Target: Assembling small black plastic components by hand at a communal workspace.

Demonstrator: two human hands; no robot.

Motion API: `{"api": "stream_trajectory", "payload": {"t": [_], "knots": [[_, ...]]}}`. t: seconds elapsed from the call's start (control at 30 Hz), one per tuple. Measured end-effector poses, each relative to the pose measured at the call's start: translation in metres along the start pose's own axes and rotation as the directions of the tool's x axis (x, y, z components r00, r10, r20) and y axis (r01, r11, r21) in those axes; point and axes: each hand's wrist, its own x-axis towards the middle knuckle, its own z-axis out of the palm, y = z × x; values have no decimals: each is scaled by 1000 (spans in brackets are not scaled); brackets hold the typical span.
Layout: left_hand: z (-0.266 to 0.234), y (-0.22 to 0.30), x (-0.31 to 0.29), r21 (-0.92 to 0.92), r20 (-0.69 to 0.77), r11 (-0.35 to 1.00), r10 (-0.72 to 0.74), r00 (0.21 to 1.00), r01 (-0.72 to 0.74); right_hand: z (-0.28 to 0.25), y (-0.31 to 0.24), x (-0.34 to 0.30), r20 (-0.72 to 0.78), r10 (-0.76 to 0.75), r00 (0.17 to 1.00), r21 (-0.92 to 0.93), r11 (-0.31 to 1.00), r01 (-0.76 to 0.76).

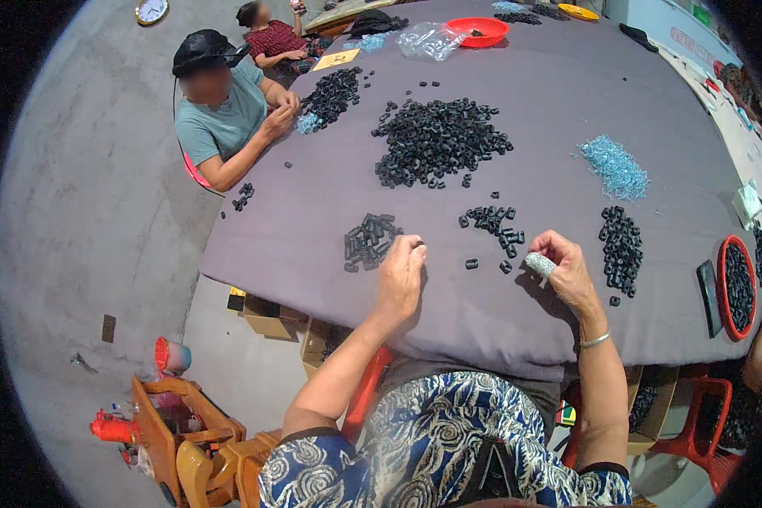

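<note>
My left hand (pixel 400 275) is closed in a pinch, with a small black part (pixel 420 245) showing at its fingertips. Right beside it lies a pile of longer black pieces (pixel 368 241). My right hand (pixel 565 269) hovers over the cloth with curled fingers, one of them wrapped in a whitish covering (pixel 540 264); whatever it pinches is too small to make out. Between the hands, a loose scatter of short black parts (pixel 493 220) reaches toward my right hand. To the right of that hand is another heap of short black parts (pixel 621 247).
A big black heap (pixel 440 142) and small clear-blue pieces (pixel 615 167) lie farther back on the grey cloth (pixel 313 203). A red basket (pixel 737 288) of black parts stands at right beside a dark flat object (pixel 709 298). A co-worker (pixel 229 118) handles parts at left.
</note>
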Motion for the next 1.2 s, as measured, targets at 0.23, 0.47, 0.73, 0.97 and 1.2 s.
{"api": "stream_trajectory", "payload": {"t": [0.23, 0.47, 0.73, 0.97, 1.2], "knots": [[-18, -10, -9, 134, -36, 988, -75, 997, 80, 1, 6, 2, -24, -40, 999, -34, 999, 39], [-23, -25, -11, 305, -153, 952, 43, 987, 6, 2, 4, 0, -32, -59, 998, -51, 997, 57], [-18, -40, -22, 432, -175, 902, 78, 981, 5, 4, -1, 0, -42, -56, 998, -104, 993, 51], [-20, -42, -21, 389, -210, 921, 59, 976, 28, 1, 4, 3, -44, -80, 996, -122, 990, 74], [-21, -41, -22, 358, -231, 932, 30, 972, 56, -1, 0, -2, -22, -14, 1000, -22, 1000, 14]]}}
